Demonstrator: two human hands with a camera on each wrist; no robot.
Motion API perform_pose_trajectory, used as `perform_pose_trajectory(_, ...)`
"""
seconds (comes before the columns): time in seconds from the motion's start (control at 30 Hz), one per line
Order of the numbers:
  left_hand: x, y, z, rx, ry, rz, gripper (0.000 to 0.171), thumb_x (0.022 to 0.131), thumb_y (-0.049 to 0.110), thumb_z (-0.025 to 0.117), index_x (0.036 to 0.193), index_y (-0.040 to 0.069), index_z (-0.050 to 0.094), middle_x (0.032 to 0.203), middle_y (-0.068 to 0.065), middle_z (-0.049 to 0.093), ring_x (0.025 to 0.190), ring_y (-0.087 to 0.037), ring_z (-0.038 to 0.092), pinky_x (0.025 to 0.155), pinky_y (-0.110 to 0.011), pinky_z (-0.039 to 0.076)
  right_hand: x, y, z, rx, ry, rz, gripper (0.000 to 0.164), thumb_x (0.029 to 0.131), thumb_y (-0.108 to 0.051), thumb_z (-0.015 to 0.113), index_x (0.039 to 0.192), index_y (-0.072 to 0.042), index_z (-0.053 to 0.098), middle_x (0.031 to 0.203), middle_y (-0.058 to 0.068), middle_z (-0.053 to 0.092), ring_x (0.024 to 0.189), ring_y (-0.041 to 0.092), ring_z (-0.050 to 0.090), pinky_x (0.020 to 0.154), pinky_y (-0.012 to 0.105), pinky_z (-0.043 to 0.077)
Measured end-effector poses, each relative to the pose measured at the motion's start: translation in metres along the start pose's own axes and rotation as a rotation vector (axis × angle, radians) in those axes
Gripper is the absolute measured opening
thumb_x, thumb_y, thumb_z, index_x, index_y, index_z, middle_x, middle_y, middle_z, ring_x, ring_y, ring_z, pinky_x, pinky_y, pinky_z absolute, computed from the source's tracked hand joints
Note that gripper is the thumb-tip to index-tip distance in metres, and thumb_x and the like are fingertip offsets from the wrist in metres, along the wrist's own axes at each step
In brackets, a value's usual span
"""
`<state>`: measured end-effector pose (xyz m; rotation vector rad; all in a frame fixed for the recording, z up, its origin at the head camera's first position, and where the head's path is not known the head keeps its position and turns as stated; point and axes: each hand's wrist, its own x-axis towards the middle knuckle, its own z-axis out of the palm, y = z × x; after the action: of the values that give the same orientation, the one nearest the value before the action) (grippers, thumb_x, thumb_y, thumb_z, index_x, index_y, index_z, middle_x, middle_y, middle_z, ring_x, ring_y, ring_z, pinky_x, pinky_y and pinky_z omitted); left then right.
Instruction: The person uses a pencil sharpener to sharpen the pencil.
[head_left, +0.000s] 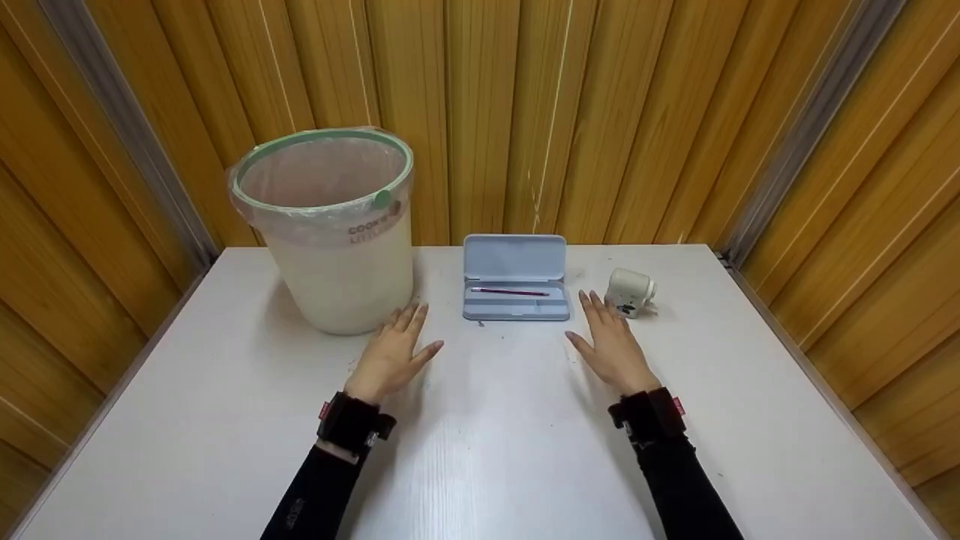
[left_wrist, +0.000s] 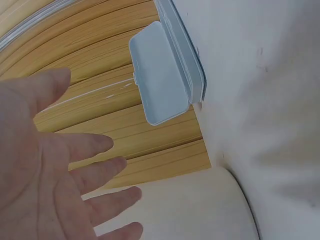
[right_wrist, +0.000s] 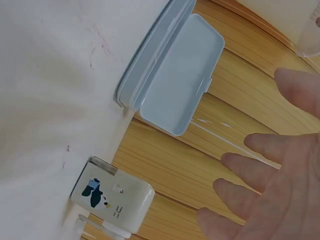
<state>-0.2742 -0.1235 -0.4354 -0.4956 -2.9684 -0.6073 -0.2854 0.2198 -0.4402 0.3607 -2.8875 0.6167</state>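
My left hand (head_left: 391, 357) is held over the table with its fingers straight and spread, close in front of the bin (head_left: 341, 277). My right hand (head_left: 613, 349) is likewise spread flat, its fingertips near the small white crank pencil sharpener (head_left: 628, 291) with a dark cartoon print. Neither hand holds anything. Between and beyond them lies a light blue pencil case (head_left: 514, 259), its lid raised toward the back wall. A slim dark red pencil (head_left: 510, 292) rests inside it. Both wrist views show the bare palms and the lid; the pencil is hidden there.
The tall cream bin has a green rim (head_left: 322, 204) and a clear plastic liner folded over it. Small reddish specks and crumbs dot the white table (head_left: 480, 450). Wood-patterned panels (head_left: 480, 112) enclose the back and both sides.
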Motion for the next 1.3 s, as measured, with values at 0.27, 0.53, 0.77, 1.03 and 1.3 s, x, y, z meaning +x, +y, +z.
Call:
perform_pose_trajectory(0.27, 0.034, 0.002, 0.005, -0.210, -0.085, 0.006, 0.064, 0.103, 0.041, 0.043, 0.150, -0.002, 0.034, 0.155, -0.023, 0.036, 0.146, -0.037, 0.033, 0.120, -0.047, 0.024, 0.027, 0.009, 0.013, 0.112, -0.050, 0.026, 0.068, 0.101, -0.026, 0.052, 0.153, 0.005, 0.022, 0.158, 0.031, 0.023, 0.147, 0.049, 0.017, 0.119, 0.058, 0.018)
perform_pose_trajectory(0.53, 0.074, 0.002, 0.016, -0.388, -0.159, -0.106, 0.064, 0.105, 0.045, 0.032, 0.150, 0.000, 0.035, 0.153, -0.022, 0.038, 0.145, -0.039, 0.033, 0.120, -0.049, 0.025, 0.060, 0.021, 0.020, 0.300, -0.073, 0.064, 0.066, 0.101, -0.023, 0.048, 0.150, 0.012, 0.021, 0.155, 0.035, 0.025, 0.145, 0.049, 0.024, 0.120, 0.054, 0.019)
perform_pose_trajectory(0.77, 0.096, 0.005, 0.037, -0.573, -0.184, -0.195, 0.068, 0.104, 0.045, 0.034, 0.148, -0.007, 0.033, 0.155, -0.025, 0.034, 0.146, -0.041, 0.028, 0.121, -0.048, 0.022, 0.076, 0.029, 0.024, 0.437, -0.196, 0.229, 0.069, 0.105, -0.032, 0.039, 0.154, 0.008, 0.011, 0.159, 0.031, 0.019, 0.146, 0.048, 0.022, 0.120, 0.053, 0.022)
perform_pose_trajectory(1.03, 0.113, 0.015, 0.050, -0.528, -0.111, -0.225, 0.065, 0.105, 0.040, 0.030, 0.146, -0.010, 0.036, 0.152, -0.028, 0.037, 0.144, -0.042, 0.033, 0.120, -0.046, 0.026, 0.086, 0.037, 0.031, 0.480, -0.277, 0.306, 0.070, 0.105, -0.033, 0.036, 0.151, 0.014, 0.010, 0.157, 0.034, 0.019, 0.148, 0.045, 0.017, 0.122, 0.049, 0.017)
perform_pose_trajectory(1.3, 0.136, -0.001, 0.081, -0.467, -0.122, -0.238, 0.064, 0.103, 0.043, 0.033, 0.138, -0.008, 0.050, 0.143, -0.028, 0.050, 0.135, -0.041, 0.046, 0.113, -0.047, 0.037, 0.092, 0.034, 0.036, 0.413, -0.268, 0.318, 0.067, 0.102, -0.027, 0.041, 0.148, 0.017, 0.019, 0.152, 0.036, 0.029, 0.144, 0.045, 0.029, 0.120, 0.048, 0.024)
